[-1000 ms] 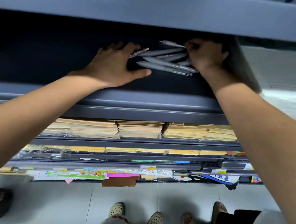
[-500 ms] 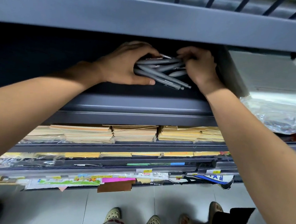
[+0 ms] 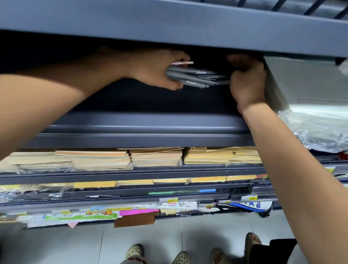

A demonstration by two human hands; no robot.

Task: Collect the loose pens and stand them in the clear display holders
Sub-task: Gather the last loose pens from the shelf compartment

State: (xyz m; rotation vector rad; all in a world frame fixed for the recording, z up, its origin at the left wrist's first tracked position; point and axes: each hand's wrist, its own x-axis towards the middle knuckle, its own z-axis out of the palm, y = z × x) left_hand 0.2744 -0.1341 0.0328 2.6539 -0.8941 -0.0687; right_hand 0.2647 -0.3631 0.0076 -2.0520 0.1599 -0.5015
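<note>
Grip first: left hand (image 3: 153,71) wrapped round one end of a bundle of grey pens (image 3: 197,77), fingers over the top, thumb underneath. Holds them roughly level just above the dark shelf (image 3: 150,104), barrels pointing right. Pinkish pen (image 3: 183,63) poking out above the grey ones, at the fingertips. Right hand (image 3: 248,83) curled like a fist against the free ends of the bundle, touching them; cannot tell whether it has hold of any pen.

Just right of that hand, a slanted grey box (image 3: 301,84), then packs in clear plastic wrap (image 3: 328,134). Overhead, the broad grey upper shelf edge (image 3: 179,21), shading both sets of knuckles.

Under the shelf's front lip, stacks of tan envelopes (image 3: 156,155), some in film. Lower down, thinner yellow stacks and rails of stock. Yellow price tag (image 3: 171,200) reading what looks like "1.00", with red print beneath close to "No.4734", blurred. Second yellow tag (image 3: 252,198), also near "1.00". Blue star and letters on a white pack (image 3: 254,206), not legible. Pink sheet (image 3: 138,211) above a brown card (image 3: 134,221).

At the bottom, pale tiled floor (image 3: 72,249), cream clogs (image 3: 181,260), and another person's sandalled foot (image 3: 220,262) beside them.
</note>
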